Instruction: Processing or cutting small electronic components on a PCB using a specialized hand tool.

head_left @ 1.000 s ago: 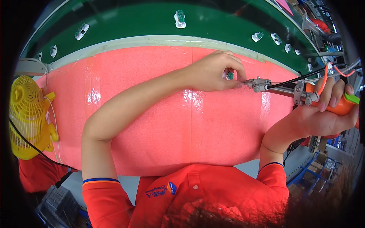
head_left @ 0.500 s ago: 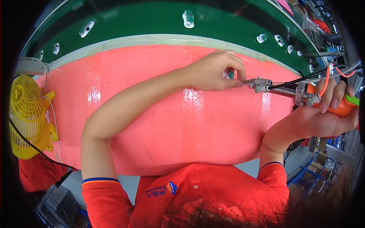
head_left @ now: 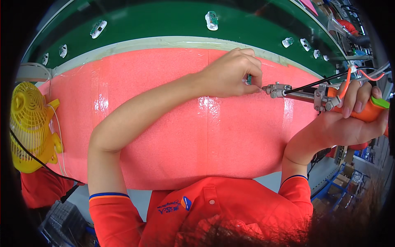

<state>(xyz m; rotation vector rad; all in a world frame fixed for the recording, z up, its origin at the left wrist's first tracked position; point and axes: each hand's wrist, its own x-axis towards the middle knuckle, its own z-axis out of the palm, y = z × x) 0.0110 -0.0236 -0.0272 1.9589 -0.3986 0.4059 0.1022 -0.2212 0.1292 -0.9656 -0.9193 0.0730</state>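
Left hand (head_left: 234, 75) pinching small green part (head_left: 249, 79), right hand (head_left: 349, 125) gripping orange tool (head_left: 364, 115), blue rack (head_left: 329, 186) holding boxes (head_left: 341, 180)

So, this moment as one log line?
left hand: holds small green part; right hand: grips orange-handled metal tool; tool tip: beside left fingers

The person's left arm is bent at the left elbow (head_left: 102, 142), and the left forearm (head_left: 150, 106) slants up and to the right across the front of the body. The left grip (head_left: 232, 73), a bare hand, has its back turned up, its fingers curled and its left thumb (head_left: 252, 89) and forefinger (head_left: 256, 75) pinched. The right forearm (head_left: 307, 144) angles outward to the right; the right grip (head_left: 349, 128) is tightly curled, with fingernails showing.
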